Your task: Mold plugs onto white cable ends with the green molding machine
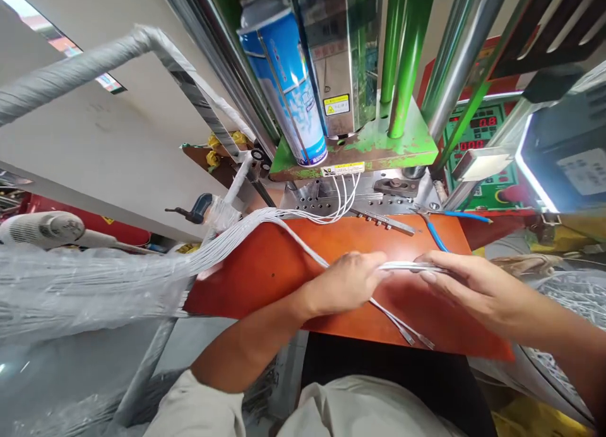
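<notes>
Several thin white cables (pixel 402 266) stretch between my two hands above the orange work surface (pixel 265 279). My left hand (pixel 348 279) is closed round them, and a strand runs from it back to the large cable bundle (pixel 237 232) at the left. My right hand (pixel 466 282) pinches the same cables between thumb and fingers. Below my left hand, two cable ends with small clear connectors (pixel 407 335) hang over the surface. Other white cables (pixel 348 200) loop from the bundle into the metal mold (pixel 322 197) under the green press plate.
Blue-handled pliers (pixel 435 232) and a slotted metal bar (pixel 386 222) lie behind my hands. A blue spray can (pixel 284 77) stands on the green plate (pixel 411 143). Wrapped pipes (pixel 80 71) pass at the left; a bin of white pieces (pixel 575 298) is at the right.
</notes>
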Motion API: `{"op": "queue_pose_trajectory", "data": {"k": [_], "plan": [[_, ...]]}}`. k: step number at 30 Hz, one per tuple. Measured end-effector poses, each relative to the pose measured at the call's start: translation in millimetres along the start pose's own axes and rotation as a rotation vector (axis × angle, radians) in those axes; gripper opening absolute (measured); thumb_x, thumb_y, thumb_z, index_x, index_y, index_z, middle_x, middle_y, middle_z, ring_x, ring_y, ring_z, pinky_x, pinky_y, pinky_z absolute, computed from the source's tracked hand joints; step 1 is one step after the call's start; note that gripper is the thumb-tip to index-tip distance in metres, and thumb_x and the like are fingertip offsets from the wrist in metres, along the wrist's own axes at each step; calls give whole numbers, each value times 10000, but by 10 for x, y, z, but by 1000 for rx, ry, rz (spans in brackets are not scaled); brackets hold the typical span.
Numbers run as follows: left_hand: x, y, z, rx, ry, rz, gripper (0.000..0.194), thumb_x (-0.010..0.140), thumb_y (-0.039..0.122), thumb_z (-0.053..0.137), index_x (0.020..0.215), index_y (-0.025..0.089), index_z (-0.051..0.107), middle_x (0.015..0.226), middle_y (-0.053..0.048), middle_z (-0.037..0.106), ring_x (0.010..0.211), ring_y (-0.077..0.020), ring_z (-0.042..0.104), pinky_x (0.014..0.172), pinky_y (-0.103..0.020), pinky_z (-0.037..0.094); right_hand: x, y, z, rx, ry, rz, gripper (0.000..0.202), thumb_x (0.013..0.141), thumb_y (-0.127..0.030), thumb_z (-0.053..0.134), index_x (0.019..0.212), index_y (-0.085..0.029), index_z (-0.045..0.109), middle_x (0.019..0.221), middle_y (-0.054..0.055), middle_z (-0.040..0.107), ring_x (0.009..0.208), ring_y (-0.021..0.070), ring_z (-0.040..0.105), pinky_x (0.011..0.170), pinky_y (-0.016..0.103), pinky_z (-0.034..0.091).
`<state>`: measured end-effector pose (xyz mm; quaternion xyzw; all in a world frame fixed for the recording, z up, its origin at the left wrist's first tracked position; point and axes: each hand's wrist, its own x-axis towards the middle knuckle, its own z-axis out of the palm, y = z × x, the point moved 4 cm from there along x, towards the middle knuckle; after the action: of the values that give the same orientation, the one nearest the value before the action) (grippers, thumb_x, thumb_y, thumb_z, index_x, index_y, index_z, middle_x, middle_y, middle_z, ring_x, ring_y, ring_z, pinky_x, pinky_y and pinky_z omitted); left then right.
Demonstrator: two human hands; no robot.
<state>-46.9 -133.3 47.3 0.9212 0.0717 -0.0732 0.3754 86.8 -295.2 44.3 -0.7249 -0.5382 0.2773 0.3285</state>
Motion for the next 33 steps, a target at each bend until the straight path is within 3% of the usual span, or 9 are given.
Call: {"op": "queue_pose_trajectory", "data": {"k": [4, 6, 9, 11, 14, 16, 20, 26, 33], "plan": [[-169, -125, 114, -697, -470, -207, 481, 926, 649, 605, 847, 175, 594, 620, 41, 538, 497, -84, 472, 490, -204, 378, 187, 11, 189, 126, -194, -8, 343, 1049, -476, 452, 961, -228, 671, 884, 37, 695, 805, 204, 630, 755, 314, 520], [-156, -214, 180, -868, -502, -286, 532, 878, 695, 642, 885, 164, 618, 638, 36, 552, 477, -72, 470, 463, -193, 378, 320, 24, 271, 207, -164, -4, 324, 1022, -504, 516, 1057, -228, 682, 1026, 60, 716, 919, 225, 658, 816, 328, 543], [-17, -313, 243, -1011, -402, -298, 546, 826, 680, 717, 883, 145, 627, 670, 11, 583, 484, -71, 507, 457, -187, 385, 484, 7, 348, 292, -44, -3, 379, 1024, -528, 515, 1255, -253, 638, 1256, 71, 678, 1098, 238, 649, 931, 343, 542], [103, -367, 229, -1093, -302, -279, 526, 824, 645, 739, 882, 135, 624, 640, 27, 545, 450, -47, 442, 423, -167, 311, 549, 2, 383, 238, 34, -33, 366, 1064, -493, 434, 1263, -259, 632, 1235, 62, 685, 1080, 226, 652, 938, 341, 533], [260, -482, 140, -1153, -139, -246, 459, 886, 578, 702, 941, 128, 629, 565, 92, 404, 413, -12, 254, 399, -144, 158, 571, 115, 297, -115, 445, -21, 361, 1075, -416, 396, 1250, -203, 630, 1174, 111, 677, 1041, 268, 624, 936, 407, 497], [329, -584, 92, -1110, -45, -241, 440, 904, 564, 677, 974, 133, 621, 562, 96, 407, 402, -14, 255, 389, -135, 163, 565, 230, 274, -464, 611, 54, 370, 1060, -384, 414, 1258, -161, 633, 1130, 150, 656, 1023, 322, 582, 873, 452, 468], [378, -732, 75, -925, 119, -224, 477, 871, 611, 672, 933, 147, 585, 679, 23, 567, 448, -76, 515, 396, -172, 363, 602, 374, 373, -674, 493, 41, 301, 1052, -348, 434, 1054, -173, 678, 937, 111, 648, 893, 297, 569, 743, 394, 423], [367, -712, 117, -812, 193, -200, 453, 936, 573, 611, 768, 164, 509, 611, 61, 466, 442, -22, 343, 409, -152, 244, 564, 342, 426, -386, 496, -30, 238, 1053, -374, 457, 1149, -205, 593, 938, 30, 716, 732, 202, 659, 666, 321, 429], [366, -699, 158, -774, 148, -297, 317, 957, 460, 550, 793, 191, 516, 606, 59, 503, 373, -52, 408, 341, -168, 285, 604, 313, 549, -580, 446, -90, 330, 1083, -398, 374, 963, -199, 610, 762, 17, 673, 592, 189, 625, 562, 335, 316]]}}
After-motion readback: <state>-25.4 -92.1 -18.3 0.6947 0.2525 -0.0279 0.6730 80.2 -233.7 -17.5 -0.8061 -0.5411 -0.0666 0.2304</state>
